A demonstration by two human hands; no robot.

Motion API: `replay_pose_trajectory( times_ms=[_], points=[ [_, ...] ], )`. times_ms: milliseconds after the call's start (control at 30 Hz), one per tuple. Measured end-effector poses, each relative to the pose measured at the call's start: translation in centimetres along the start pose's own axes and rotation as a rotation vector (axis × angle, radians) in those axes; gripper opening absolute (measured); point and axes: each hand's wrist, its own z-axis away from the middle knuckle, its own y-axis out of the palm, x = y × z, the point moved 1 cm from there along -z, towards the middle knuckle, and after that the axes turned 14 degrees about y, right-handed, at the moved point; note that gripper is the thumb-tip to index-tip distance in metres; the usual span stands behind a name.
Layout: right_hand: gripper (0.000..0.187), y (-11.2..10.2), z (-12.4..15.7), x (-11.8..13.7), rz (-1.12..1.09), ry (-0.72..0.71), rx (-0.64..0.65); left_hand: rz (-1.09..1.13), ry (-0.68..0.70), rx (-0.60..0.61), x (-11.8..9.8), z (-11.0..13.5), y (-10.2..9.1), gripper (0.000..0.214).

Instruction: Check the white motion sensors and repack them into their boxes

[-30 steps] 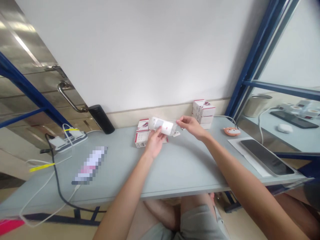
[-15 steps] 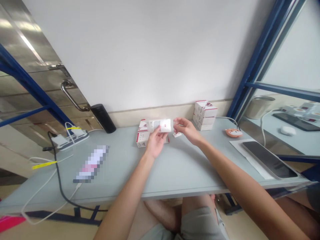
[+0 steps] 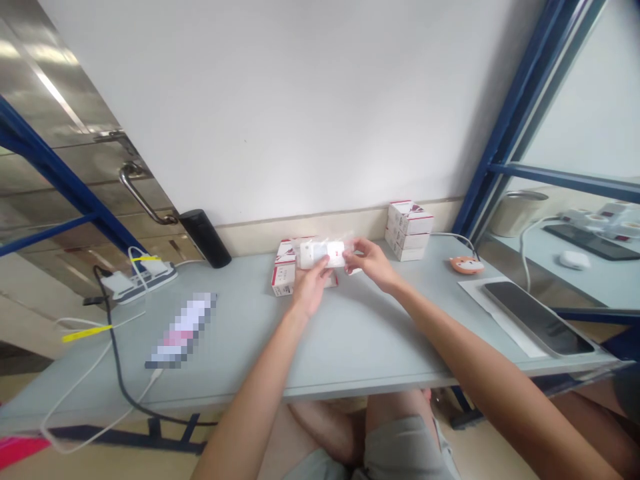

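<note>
A white device in clear film (image 3: 325, 254) is held above the counter (image 3: 350, 347) by the left hand (image 3: 311, 285) and right hand (image 3: 373, 263), both grips closed on it. The film is on the device. Red-and-white boxes (image 3: 285, 275) lie beneath; a stack of boxes (image 3: 409, 230) stands to the right, closed as far as visible.

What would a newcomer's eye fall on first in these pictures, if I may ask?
The left hand and right hand hold a white item in clear plastic over the pale grey desk. Behind them stands a stack of red-and-white boxes, and a dark tablet lies at the right end.
</note>
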Motion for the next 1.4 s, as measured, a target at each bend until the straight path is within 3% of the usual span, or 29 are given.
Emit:
replay_pose_trajectory(
  times_ms=[133, 233, 367, 467, 567, 700, 900, 1067, 1233, 1400],
  points=[
    [0.043, -1.0, -0.7, -0.3, -0.09, 0.047, -0.002, -0.106, 0.102, 0.033, 0.4, 0.0, -0.2, 0.111],
    [0.04, -1.8, -1.1, -0.2, -0.124, 0.09, 0.047, -0.277, 0.227, 0.086, 0.3, 0.0, -0.3, 0.117],
    [0.038, -2.5, -1.1, 0.2, -0.127, 0.101, 0.11, -0.583, 0.466, 0.097, -0.7, 0.0, -0.8, 0.087],
    [0.039, -2.8, -0.7, 0.6, -0.1, 0.087, 0.138, -0.748, 0.545, 0.209, -1.2, -0.1, -1.1, 0.052],
    [0.042, -3.0, -0.5, 1.0, -0.059, 0.04, 0.117, -0.77, 0.485, 0.276, -1.1, 0.0, -1.4, 0.049],
    [0.047, -2.9, -0.6, 1.1, 0.007, -0.047, 0.021, -0.768, 0.432, 0.211, -1.0, 0.3, -1.5, 0.048],
    [0.05, -2.3, -0.7, 0.6, 0.126, -0.082, -0.03, -0.668, 0.314, 0.141, -1.2, 0.5, -1.0, 0.026],
    [0.053, -2.3, -0.7, 0.6, 0.146, -0.067, -0.024, -0.492, 0.021, 0.166, -0.7, 0.0, -0.8, 0.042],
    [0.049, -2.3, -0.7, 0.4, 0.111, -0.027, 0.02, -0.245, -0.293, 0.292, -1.0, -0.1, -0.6, 0.059],
    [0.042, -2.1, -1.0, -0.2, 0.032, 0.045, 0.012, -0.011, -0.398, 0.363, -2.6, 0.3, -0.2, 0.06]
  ],
)
